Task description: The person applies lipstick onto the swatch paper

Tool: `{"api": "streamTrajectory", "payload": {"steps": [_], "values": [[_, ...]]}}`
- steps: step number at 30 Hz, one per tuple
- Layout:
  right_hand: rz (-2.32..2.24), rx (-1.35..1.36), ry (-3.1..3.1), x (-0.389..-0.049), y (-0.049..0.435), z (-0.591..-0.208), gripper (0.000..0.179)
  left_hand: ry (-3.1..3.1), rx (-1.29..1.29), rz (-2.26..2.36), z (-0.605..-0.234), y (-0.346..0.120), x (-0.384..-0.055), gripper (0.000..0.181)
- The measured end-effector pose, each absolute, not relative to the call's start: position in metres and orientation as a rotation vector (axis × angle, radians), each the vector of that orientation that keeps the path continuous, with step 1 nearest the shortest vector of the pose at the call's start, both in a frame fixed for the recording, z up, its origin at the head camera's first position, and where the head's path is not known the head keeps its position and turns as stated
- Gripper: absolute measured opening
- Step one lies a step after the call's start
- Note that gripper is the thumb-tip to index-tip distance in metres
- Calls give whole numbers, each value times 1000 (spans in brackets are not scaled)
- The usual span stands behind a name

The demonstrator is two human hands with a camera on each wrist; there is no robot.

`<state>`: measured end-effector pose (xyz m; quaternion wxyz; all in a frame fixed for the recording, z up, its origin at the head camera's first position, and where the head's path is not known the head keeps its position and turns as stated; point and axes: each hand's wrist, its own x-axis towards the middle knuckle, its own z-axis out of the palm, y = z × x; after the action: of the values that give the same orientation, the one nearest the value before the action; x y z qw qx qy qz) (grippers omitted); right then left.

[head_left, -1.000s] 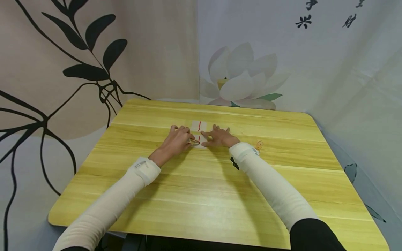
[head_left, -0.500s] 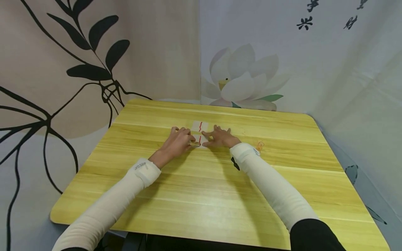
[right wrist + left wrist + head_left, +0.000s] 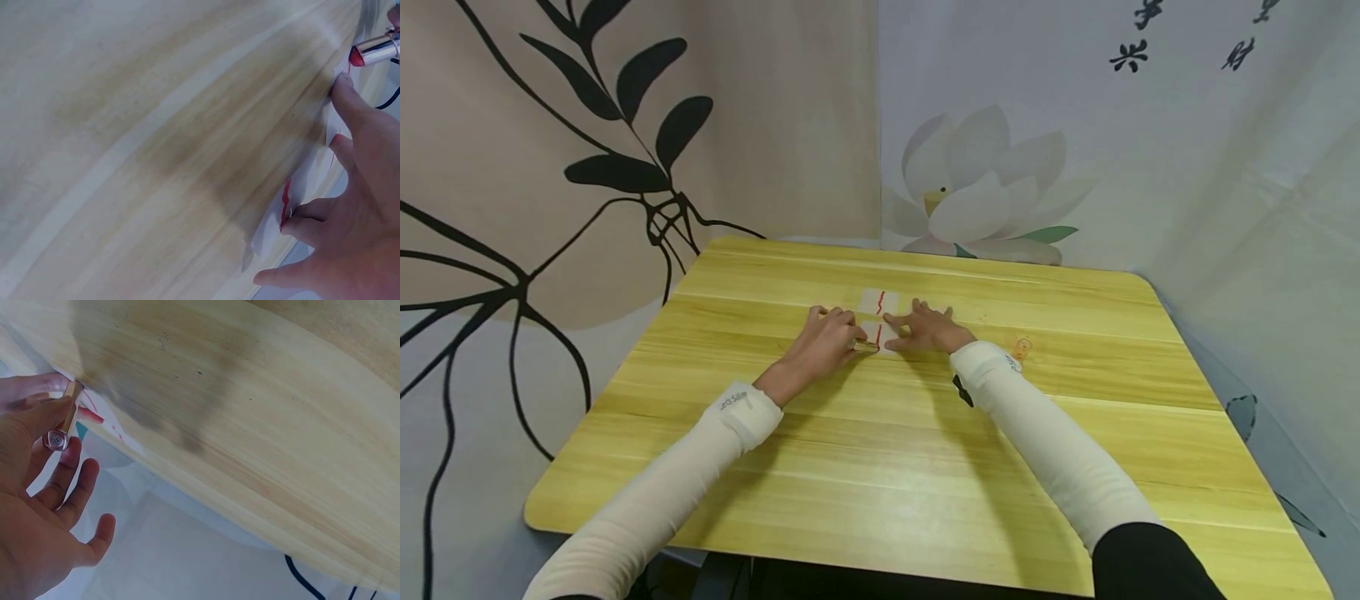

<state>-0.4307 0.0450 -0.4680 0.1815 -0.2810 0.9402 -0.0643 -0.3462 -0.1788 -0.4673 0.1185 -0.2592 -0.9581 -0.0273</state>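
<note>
My left hand (image 3: 826,340) pinches a gold lipstick (image 3: 866,346) between thumb and fingers. In the right wrist view the lipstick's red tip (image 3: 357,57) meets the nearer white paper piece (image 3: 870,328), at the lower end of a red line. The left wrist view shows the tube held in the fingers, with the other fingers loosely bent. Spread out on the right, my right hand (image 3: 928,327) rests its thumb and fingertips on the paper. A farther paper piece (image 3: 869,301) carries a wavy red line (image 3: 881,302), and right-hand fingers touch it in the right wrist view.
The papers lie on a wooden table (image 3: 910,467) toward its far side. A small orange mark (image 3: 1021,348) is beside the right sleeve (image 3: 1037,433). Behind the table hangs a printed curtain (image 3: 797,125) with leaves and a lotus.
The lipstick tip has slid slightly down the nearer paper, toward the person, and the red line there looks a little longer. The right hand stays in place.
</note>
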Motion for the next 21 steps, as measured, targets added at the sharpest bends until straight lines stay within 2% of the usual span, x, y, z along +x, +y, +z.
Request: {"api": "streamTrajectory", "payload": {"steps": [21], "values": [[-216,-800,2641,-434,46,-473,74,-2797,-748,-71,-470,-181,-341,23]]}}
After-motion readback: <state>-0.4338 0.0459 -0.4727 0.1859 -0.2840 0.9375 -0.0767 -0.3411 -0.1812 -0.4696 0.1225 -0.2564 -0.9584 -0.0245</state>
